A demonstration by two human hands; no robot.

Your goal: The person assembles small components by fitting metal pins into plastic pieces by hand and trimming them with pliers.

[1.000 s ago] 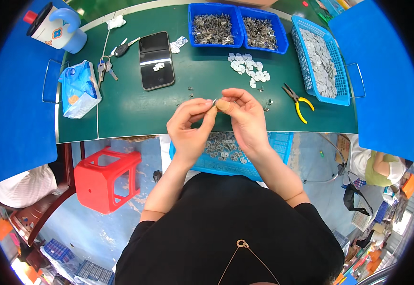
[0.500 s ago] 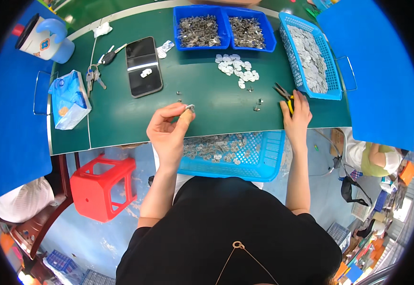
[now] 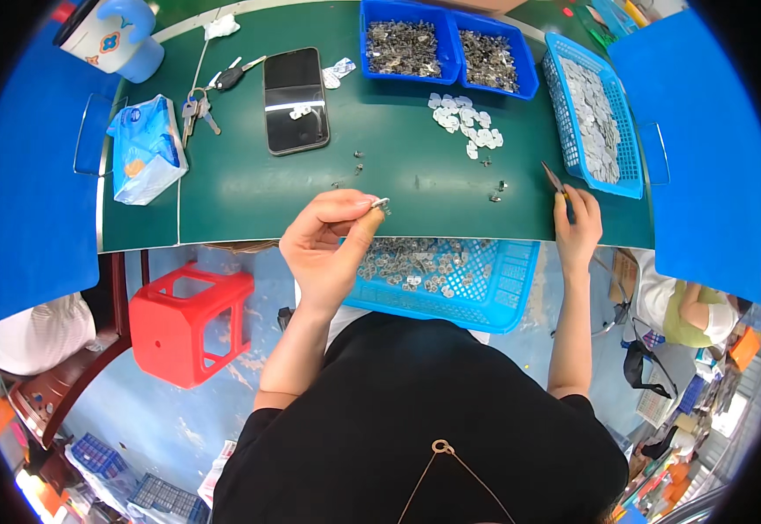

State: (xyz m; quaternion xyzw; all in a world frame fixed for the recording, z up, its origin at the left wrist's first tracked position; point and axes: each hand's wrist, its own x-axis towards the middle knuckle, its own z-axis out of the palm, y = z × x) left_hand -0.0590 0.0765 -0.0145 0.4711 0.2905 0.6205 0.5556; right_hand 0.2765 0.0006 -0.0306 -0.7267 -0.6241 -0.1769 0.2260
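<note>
My left hand (image 3: pixel 323 249) is raised over the table's near edge, thumb and fingertips pinching a small whitish part with metal prongs (image 3: pixel 381 204). At the right, my right hand (image 3: pixel 581 229) has its fingers wrapped round a pair of pliers (image 3: pixel 554 179), whose dark pointed jaws face away from me; its handles are mostly hidden. Flat white pieces (image 3: pixel 483 137) lie loosely heaped beyond and between the hands. A few small metal clips (image 3: pixel 497 194) rest nearer the pliers, and several more (image 3: pixel 358 167) lie beyond my left hand.
Two blue bins (image 3: pixel 502 93) of metal clips stand at the back. A light-blue basket (image 3: pixel 618 189) of white pieces sits far right; another basket (image 3: pixel 511 301), with finished-looking small parts, is below the table edge. A phone (image 3: pixel 297 135), keys (image 3: pixel 195 113), tissues (image 3: pixel 149 153) and mug (image 3: pixel 118 44) are left.
The view has shifted, so the table things sit further right in it. My right hand has turned the pliers, and their jaws now look closed together. My left hand keeps its pinch.
</note>
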